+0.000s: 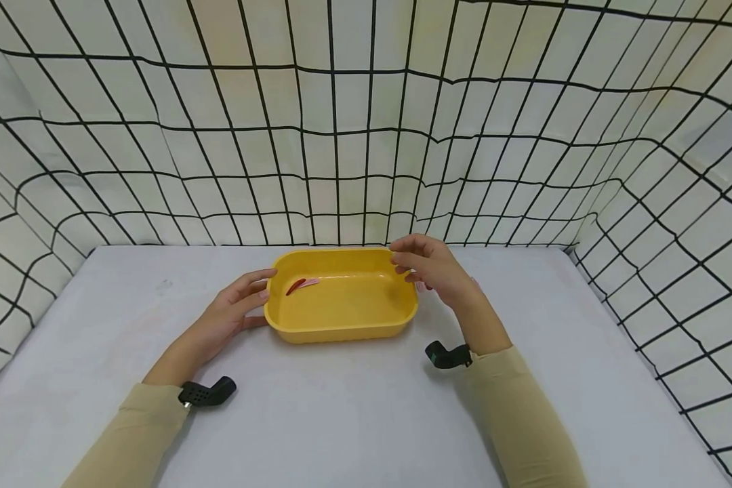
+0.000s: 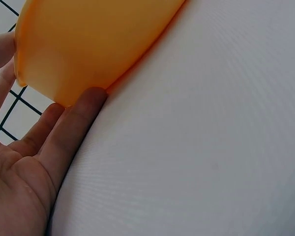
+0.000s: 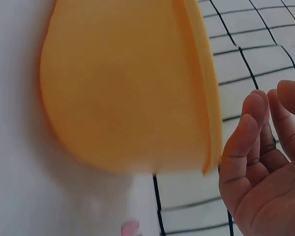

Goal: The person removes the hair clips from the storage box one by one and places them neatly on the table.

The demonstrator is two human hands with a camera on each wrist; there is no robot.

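A yellow plastic tub (image 1: 341, 332) with rounded corners stands on the white table. Inside it, near the left end, lie a small dark red piece (image 1: 295, 287) and a pale pink piece (image 1: 308, 282). My left hand (image 1: 234, 305) is at the tub's left end, its fairly straight fingers touching the outer wall, as the left wrist view also shows. Over the right end hovers my right hand (image 1: 430, 268), with loosely bent fingers close to the rim and nothing held. In the right wrist view those fingers (image 3: 243, 132) appear just beside the rim.
A white tabletop (image 1: 341, 413) extends around the tub. Black grid netting (image 1: 354, 129) over a white backing rises behind and along both sides. A small pink thing (image 3: 130, 227) lies on the table beyond the tub's right end, partly hidden behind the right hand in the head view.
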